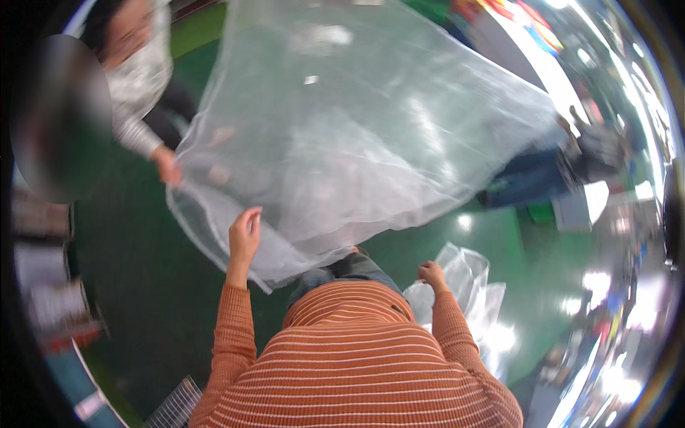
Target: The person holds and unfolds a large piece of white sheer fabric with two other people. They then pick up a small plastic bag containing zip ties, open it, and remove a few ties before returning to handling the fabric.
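A large, see-through whitish mesh sheet (pixel 342 153) spreads out in front of me, its near edge sagging towards my legs. Over its near left part is my left hand (pixel 245 241), its fingers bent and a gap showing between thumb and forefinger; I see no cloth gripped in it. My right hand (pixel 430 275) is closed at my right side, against a crumpled translucent sheet (pixel 467 282). Whether its fingers pinch that material cannot be made out. Another person's hand (pixel 168 165) grips the large sheet's left edge.
A person in a pale patterned top (pixel 140 82) stands at the far left. Another person in blue trousers (pixel 531 178) is bent at the right, by the sheet's far right corner. Stacked goods (pixel 53 285) line the left; the green floor (pixel 135 264) shines.
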`<act>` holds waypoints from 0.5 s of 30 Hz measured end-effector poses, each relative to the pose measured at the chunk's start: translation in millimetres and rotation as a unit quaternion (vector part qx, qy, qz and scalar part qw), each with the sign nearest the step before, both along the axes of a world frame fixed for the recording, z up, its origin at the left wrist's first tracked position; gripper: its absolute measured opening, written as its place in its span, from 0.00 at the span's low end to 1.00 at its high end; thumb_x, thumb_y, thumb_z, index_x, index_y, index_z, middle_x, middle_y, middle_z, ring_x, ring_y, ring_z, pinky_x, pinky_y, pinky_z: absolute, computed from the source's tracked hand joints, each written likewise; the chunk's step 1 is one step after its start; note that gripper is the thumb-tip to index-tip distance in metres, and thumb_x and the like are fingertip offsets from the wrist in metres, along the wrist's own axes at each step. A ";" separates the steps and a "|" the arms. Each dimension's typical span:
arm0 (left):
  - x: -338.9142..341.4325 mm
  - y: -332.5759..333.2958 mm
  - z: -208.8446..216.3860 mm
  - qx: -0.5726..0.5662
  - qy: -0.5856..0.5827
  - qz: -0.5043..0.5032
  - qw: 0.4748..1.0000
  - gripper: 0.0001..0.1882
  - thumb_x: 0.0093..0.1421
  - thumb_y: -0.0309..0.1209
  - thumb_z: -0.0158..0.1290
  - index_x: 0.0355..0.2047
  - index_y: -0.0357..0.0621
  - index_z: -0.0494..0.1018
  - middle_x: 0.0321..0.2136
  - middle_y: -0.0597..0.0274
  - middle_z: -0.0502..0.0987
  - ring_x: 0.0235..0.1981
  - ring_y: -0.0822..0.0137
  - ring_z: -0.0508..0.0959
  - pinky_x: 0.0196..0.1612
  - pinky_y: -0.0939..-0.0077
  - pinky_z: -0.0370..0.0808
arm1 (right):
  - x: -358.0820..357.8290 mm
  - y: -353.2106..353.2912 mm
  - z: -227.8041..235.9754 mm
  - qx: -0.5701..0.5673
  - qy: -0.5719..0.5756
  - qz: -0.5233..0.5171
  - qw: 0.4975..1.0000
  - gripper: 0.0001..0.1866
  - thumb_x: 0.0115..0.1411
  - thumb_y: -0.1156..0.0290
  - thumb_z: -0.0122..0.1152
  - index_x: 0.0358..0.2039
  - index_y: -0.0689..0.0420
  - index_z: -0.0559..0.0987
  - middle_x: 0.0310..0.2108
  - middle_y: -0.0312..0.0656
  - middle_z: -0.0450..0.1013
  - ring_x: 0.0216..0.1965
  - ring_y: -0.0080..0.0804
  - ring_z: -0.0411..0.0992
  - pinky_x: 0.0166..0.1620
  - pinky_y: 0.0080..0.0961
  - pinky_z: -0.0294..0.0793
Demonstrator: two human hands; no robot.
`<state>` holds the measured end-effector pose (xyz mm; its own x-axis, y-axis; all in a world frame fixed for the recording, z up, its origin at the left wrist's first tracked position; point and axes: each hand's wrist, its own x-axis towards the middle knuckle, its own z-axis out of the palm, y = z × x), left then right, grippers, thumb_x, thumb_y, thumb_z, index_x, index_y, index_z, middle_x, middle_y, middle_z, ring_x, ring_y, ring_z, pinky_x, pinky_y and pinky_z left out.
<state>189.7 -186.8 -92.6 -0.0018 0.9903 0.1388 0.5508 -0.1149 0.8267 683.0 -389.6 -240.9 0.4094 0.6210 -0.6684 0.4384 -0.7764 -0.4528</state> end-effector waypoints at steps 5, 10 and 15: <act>76.9 -51.1 -45.4 -0.063 -0.008 -0.142 0.988 0.08 0.54 0.26 0.48 0.34 0.40 0.72 0.30 0.54 0.75 0.32 0.58 0.75 0.35 0.69 0.71 | -24.7 -28.8 -21.0 0.024 0.044 -0.053 0.997 0.10 0.53 0.70 0.53 0.33 0.62 0.75 0.23 0.41 0.75 0.21 0.26 0.74 0.21 0.21 0.72; 121.9 -84.9 -56.0 -0.084 0.015 -0.294 0.952 0.09 0.53 0.27 0.49 0.35 0.42 0.72 0.31 0.55 0.74 0.33 0.56 0.74 0.36 0.67 0.71 | -59.3 -60.9 -49.6 0.020 0.058 -0.047 0.997 0.10 0.51 0.71 0.53 0.33 0.62 0.75 0.22 0.41 0.75 0.20 0.25 0.73 0.22 0.22 0.72; 120.3 -85.4 -65.1 -0.055 0.066 -0.343 0.935 0.10 0.52 0.28 0.49 0.35 0.42 0.72 0.33 0.54 0.74 0.36 0.53 0.73 0.39 0.65 0.70 | -62.4 -75.1 -64.3 -0.008 0.042 -0.034 0.998 0.11 0.49 0.70 0.54 0.32 0.62 0.76 0.20 0.40 0.73 0.19 0.22 0.71 0.22 0.21 0.72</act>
